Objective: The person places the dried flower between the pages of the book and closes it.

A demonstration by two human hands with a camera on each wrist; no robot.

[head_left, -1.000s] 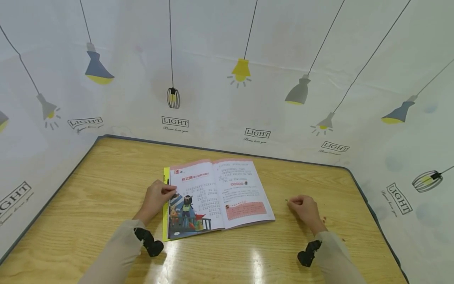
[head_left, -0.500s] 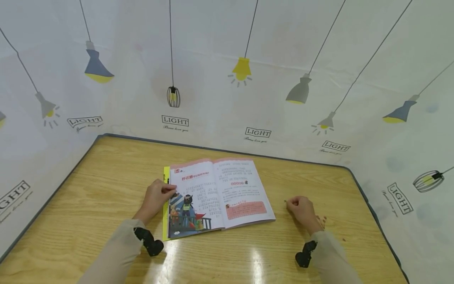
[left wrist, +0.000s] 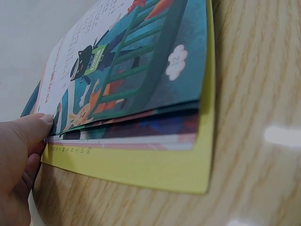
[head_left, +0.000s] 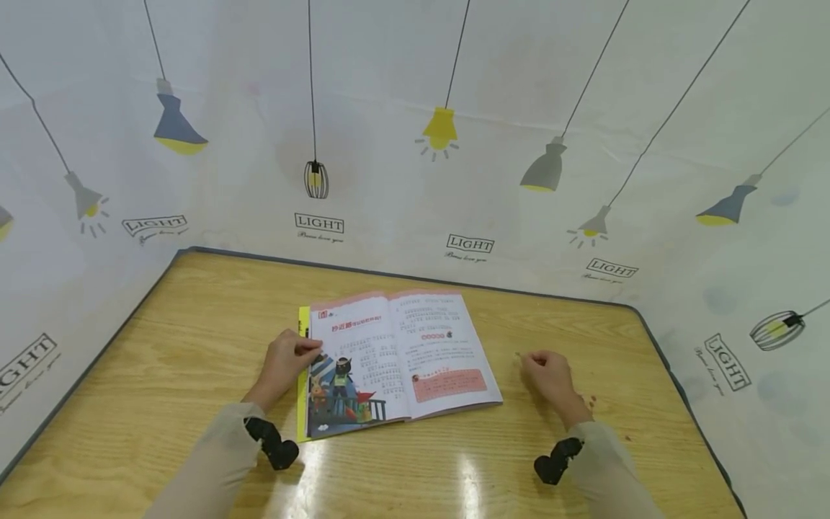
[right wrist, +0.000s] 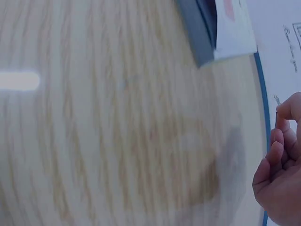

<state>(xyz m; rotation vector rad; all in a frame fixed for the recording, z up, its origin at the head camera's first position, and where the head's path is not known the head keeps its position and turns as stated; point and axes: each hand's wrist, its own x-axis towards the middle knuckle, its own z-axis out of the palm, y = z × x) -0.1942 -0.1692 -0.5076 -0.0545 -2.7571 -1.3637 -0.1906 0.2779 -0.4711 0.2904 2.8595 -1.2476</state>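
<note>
An open illustrated magazine [head_left: 441,353] lies on the table, its yellow cover edge [left wrist: 188,176] showing past the pages. My left hand [head_left: 285,364] grips the left edge, thumb on the picture page and fingers lower down by the cover. In the left wrist view the page corners stand slightly apart. Right of the magazine, my right hand [head_left: 550,378] pinches a tiny thin thing [head_left: 518,355] between thumb and forefinger; cannot tell what it is. The right wrist view shows that hand [right wrist: 282,174] at its edge, remaining fingers curled, beyond the magazine's corner.
The wooden table [head_left: 194,346] has a dark rim at the back and sides. A white sheet [head_left: 382,144] printed with lamps surrounds it. Small dark red specks [head_left: 593,400] lie beside the right wrist. Each wrist wears a black camera [head_left: 559,461].
My right hand has moved slightly left and away from me, still pinching the tiny thing. The left hand and the magazine stay as they were.
</note>
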